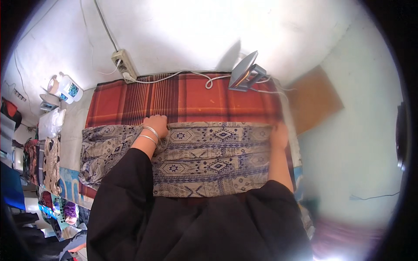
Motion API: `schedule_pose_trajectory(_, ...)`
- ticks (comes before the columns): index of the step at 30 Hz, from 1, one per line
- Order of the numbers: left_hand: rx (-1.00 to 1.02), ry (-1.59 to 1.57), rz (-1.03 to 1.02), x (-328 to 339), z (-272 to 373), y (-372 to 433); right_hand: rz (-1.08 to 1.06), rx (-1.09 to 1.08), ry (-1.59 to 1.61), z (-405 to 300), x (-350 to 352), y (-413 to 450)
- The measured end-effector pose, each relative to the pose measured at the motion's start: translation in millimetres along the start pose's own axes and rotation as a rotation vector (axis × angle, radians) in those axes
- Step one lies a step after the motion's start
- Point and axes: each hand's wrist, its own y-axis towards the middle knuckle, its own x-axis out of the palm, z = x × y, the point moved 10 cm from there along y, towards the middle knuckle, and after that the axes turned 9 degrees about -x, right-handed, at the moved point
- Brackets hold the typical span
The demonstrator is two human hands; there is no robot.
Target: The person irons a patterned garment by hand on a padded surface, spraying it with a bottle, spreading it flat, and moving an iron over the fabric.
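A grey-beige patterned cloth [209, 156] with dark blue motifs lies across a red and orange plaid cover [209, 98] on a table. My left hand [156, 125], with silver bangles at the wrist, grips the cloth's far edge near its middle; the fabric bunches beside and below the fingers. At the cloth's far right corner, my right hand [279, 133] is blurred, and its fingers cannot be made out clearly. Left of my left hand the cloth lies crumpled; between my hands it is spread fairly flat. A clothes iron [245, 73] stands on its heel at the back right of the cover.
The iron's white cord runs along the back to a power strip [123, 65] on the wall. Plastic bottles [70, 89], a tape roll [53, 84] and a second iron [49, 101] stand at the left. Brown board [315, 101] lies right of the table. Part of another person shows at lower left.
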Motion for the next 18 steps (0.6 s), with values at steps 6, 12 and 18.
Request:
schedule_pose_trajectory(6, -0.019, -0.279, 0.188, 4.9, -25.0, 9.7, 0.246, -0.042, 0.102, 6.2, -14.4, 4.9)
schedule_pose_trajectory(12, -0.220, -0.165, -0.069, 31.6, -97.3, 25.8, 0.029, 0.106, 0.247, 41.5, 11.8, 16.3)
schedule_pose_trajectory(18, -0.536, -0.051, -0.206, 47.7, -214.8, 9.9, -0.047, 0.252, 0.108, 31.8, -11.8, 17.7)
